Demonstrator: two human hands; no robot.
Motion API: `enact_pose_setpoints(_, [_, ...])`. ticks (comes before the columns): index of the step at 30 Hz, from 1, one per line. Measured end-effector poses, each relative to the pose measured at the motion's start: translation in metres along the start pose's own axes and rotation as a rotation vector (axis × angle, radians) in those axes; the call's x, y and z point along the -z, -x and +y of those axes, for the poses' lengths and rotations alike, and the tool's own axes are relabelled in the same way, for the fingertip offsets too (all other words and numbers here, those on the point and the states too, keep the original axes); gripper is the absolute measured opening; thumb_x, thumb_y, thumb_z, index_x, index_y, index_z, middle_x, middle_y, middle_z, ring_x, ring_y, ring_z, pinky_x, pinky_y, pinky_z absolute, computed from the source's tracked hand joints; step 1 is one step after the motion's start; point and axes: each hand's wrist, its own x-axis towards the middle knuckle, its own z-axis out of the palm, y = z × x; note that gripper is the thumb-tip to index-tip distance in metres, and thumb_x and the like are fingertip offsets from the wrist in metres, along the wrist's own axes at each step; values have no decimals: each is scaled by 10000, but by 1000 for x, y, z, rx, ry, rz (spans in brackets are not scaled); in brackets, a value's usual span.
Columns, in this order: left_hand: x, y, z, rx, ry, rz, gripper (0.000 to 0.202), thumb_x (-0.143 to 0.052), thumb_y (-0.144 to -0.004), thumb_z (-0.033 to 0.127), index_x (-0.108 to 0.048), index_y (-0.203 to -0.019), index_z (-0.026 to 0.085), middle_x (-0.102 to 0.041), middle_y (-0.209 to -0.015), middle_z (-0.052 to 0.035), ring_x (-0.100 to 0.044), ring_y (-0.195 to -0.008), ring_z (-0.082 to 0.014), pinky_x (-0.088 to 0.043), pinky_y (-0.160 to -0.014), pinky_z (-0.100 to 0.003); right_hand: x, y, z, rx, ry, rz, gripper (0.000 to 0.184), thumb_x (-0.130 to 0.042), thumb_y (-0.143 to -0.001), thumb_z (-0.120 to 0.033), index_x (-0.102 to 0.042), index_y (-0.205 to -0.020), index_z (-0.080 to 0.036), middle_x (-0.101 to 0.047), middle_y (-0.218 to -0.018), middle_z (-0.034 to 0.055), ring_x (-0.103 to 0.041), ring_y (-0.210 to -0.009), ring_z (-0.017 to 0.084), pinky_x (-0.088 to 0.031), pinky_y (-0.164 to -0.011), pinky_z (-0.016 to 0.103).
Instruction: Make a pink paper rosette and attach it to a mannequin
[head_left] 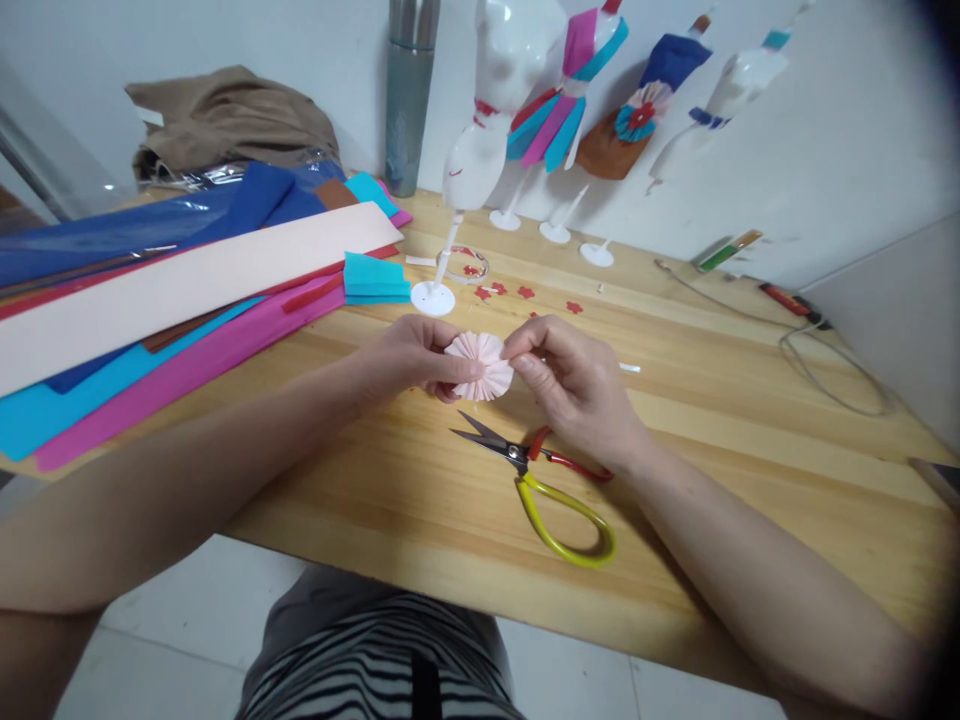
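Observation:
Between my two hands is a pale pink pleated paper rosette, fanned out into a nearly full circle above the table. My left hand grips its left side, the thumb lying across the pleats toward the centre. With thumb and forefinger, my right hand pinches the rosette's right edge. Just below lie scissors with one red and one yellow handle, their blades apart and pointing left. Small red paper flowers are scattered on the wooden table beyond my hands.
Coloured paper strips pile up at left, near a brown cloth. A white mannequin on a stand is closest; several dressed ones stand behind. A flask, a tape roll, a cable and a red-black cutter are also there.

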Motion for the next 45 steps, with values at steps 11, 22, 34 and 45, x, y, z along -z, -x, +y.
enact_pose_setpoints(11, [0,-1,1,-1,-56,10,155,-749,-666,265,-732,-674,112,-642,-563,-30,-558,-541,-91,-438,-553,-189,6,-5,-3,65,-123,48,73,-666,-875,-225,-623,-816,-231,-625,-708,11,-578,-640,160,-477,-606,332])
enact_pose_setpoints(22, [-3,2,4,2,-92,2,167,-738,-694,265,-701,-641,111,-615,-549,-14,-542,-554,-86,-437,-569,-189,8,-4,-5,288,237,-13,107,-662,-858,-192,-622,-938,-253,-574,-791,34,-567,-676,177,-477,-570,314])
enact_pose_setpoints(34, [-6,3,4,2,-75,9,148,-739,-683,239,-695,-596,127,-629,-555,-21,-561,-547,-105,-461,-557,-212,5,-1,-4,283,412,-57,126,-560,-906,-227,-587,-786,-250,-551,-704,27,-498,-613,181,-358,-552,331])
enact_pose_setpoints(45, [-6,-3,0,1,-124,45,90,-742,-648,202,-710,-619,123,-633,-536,-8,-555,-510,-87,-437,-515,-180,0,-1,-3,320,488,-80,168,-480,-875,-124,-494,-760,-246,-503,-683,36,-453,-591,187,-356,-514,329])
